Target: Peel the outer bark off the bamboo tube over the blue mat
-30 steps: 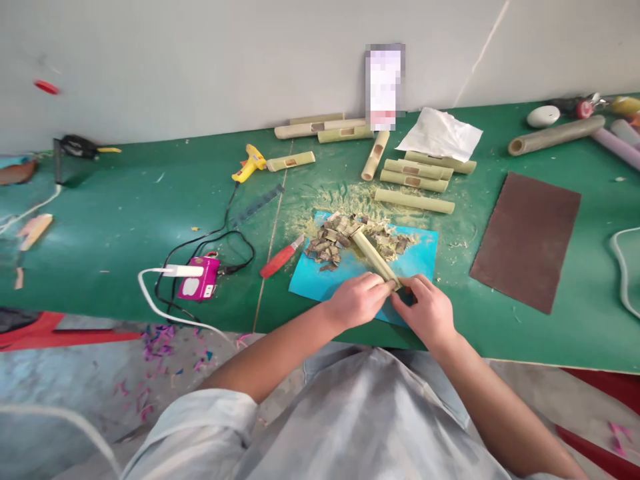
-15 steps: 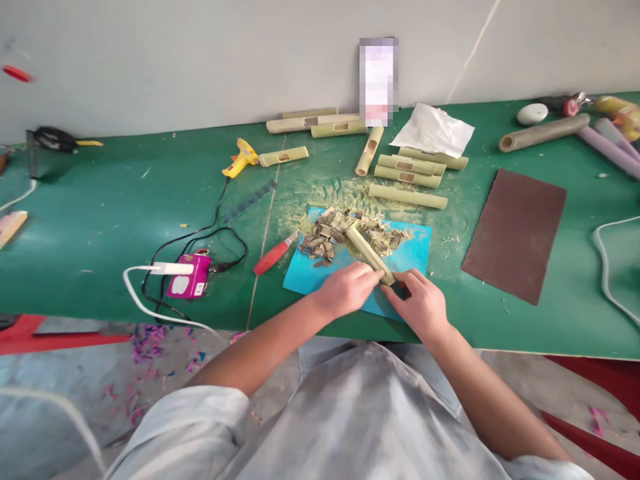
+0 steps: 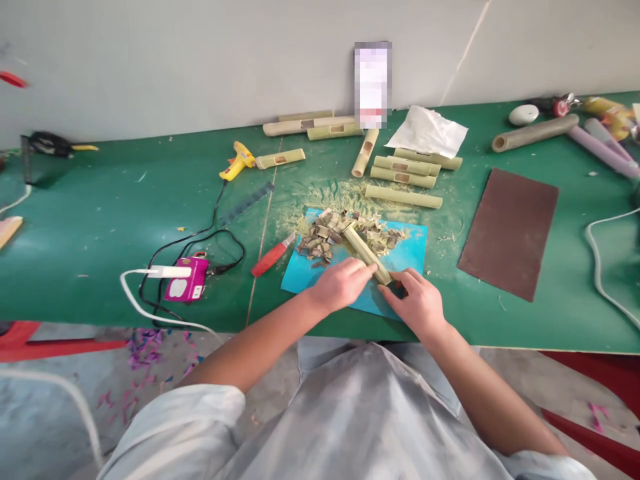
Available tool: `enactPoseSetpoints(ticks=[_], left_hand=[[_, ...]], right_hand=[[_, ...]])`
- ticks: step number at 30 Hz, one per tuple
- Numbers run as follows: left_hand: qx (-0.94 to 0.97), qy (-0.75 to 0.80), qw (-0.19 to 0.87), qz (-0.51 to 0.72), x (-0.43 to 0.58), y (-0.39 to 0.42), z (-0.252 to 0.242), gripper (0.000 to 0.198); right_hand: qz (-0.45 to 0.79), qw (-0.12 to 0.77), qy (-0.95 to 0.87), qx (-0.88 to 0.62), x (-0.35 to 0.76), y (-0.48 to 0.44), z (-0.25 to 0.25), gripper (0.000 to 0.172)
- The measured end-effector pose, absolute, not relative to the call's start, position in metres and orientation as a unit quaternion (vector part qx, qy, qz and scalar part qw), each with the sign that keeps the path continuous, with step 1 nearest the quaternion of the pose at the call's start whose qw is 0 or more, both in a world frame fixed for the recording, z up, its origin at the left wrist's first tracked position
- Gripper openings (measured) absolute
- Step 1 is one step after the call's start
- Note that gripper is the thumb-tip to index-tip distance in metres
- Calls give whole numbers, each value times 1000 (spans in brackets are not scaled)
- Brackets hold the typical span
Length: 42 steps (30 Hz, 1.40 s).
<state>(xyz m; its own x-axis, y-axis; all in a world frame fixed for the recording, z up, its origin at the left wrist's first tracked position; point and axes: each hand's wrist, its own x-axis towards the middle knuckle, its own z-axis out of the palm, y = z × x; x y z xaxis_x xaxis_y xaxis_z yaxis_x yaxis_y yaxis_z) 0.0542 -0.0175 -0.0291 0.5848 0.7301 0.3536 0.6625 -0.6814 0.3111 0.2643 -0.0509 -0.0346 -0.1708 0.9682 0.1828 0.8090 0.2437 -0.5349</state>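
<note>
A pale bamboo tube lies slantwise over a blue sheet, its far end resting among brown and pale bamboo chips. My left hand is closed, its fingers against the left side of the tube near the close end. At that close end, my right hand pinches the tube between thumb and fingers. Pale shavings surround the chips. Left of the blue sheet lies a red-handled cutter, apart from both hands.
Several cut bamboo tubes lie behind the sheet, near a crumpled white tissue. A yellow glue gun and pink power adapter with cables are leftward. A brown sheet lies right. A phone leans on the wall.
The whole view has shifted slightly. Both hands keep their hold on the bamboo tube, with almost no movement relative to the blue sheet.
</note>
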Motion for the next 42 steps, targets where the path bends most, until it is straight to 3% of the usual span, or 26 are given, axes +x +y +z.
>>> enactPoseSetpoints(ticks=[42], left_hand=[[886, 381, 65, 255, 53, -11, -29, 27]], right_hand=[[176, 249, -743, -596, 263, -50, -34, 33]])
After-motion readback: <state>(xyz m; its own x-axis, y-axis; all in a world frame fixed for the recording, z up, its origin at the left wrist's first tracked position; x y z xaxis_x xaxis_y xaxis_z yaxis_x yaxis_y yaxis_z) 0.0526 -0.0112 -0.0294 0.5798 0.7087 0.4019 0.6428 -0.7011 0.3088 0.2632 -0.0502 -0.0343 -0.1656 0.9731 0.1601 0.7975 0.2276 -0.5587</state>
